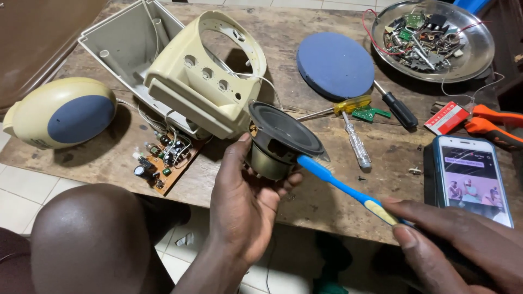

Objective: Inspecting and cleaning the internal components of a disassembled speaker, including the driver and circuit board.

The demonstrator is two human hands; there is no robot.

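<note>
We find the left hand (245, 190) grasping the speaker driver (283, 140) above the table (327, 201) edge; the right hand (452, 239) pinches a blue toothbrush (343, 188), bristles at the cone's rim; we advise light strokes, brushing outward, keeping off the thin wires.

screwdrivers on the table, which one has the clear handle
The small screwdriver nearest the speaker; the other two have a yellow handle and a black handle.

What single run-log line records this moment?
left hand: holds speaker driver | right hand: holds blue toothbrush, bristles at driver rim | beside: circuit board, cream housing
</note>
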